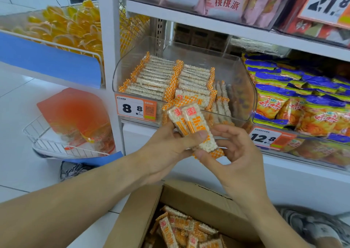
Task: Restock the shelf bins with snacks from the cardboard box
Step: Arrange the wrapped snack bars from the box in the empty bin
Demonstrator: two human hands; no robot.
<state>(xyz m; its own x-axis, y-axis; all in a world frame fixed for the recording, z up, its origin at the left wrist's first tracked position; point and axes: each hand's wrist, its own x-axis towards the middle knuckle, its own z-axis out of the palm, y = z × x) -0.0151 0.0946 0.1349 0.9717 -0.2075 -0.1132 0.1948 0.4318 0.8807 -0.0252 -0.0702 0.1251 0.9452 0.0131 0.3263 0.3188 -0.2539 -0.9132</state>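
above the cardboard box, both hands' fingers clamp rice bars; bin tag reads 8.8.

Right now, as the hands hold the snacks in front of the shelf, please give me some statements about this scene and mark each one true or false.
1. Both hands hold the rice bars in front of the clear bin. True: the left hand and right hand both grip them.
2. The clear bin is packed full across its width. False: its right part has open space, with rows only at left and centre.
3. The price tag on that bin reads 8.8. True.
4. The box is shut. False: its flaps are open, and more bars lie inside.
5. The bin to the right holds pink packs. False: it holds blue and yellow bags.
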